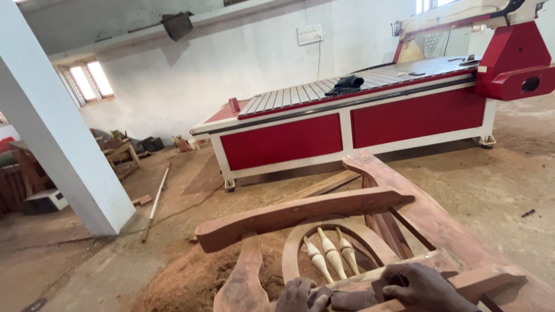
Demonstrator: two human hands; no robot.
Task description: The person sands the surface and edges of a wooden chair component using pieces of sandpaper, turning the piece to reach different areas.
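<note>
I see the left hand [298, 294] clenched and the right hand [425, 286] gripping a dark sanding piece [347, 299] between them, on an assembled, still unfinished wooden chair frame [306, 214].

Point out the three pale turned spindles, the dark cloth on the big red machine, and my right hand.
pale turned spindles [331, 255], head view, on the middle spindle's bulge.
dark cloth [346, 85], head view, on its folded middle.
right hand [421, 287], head view, on the back of the hand.
</note>
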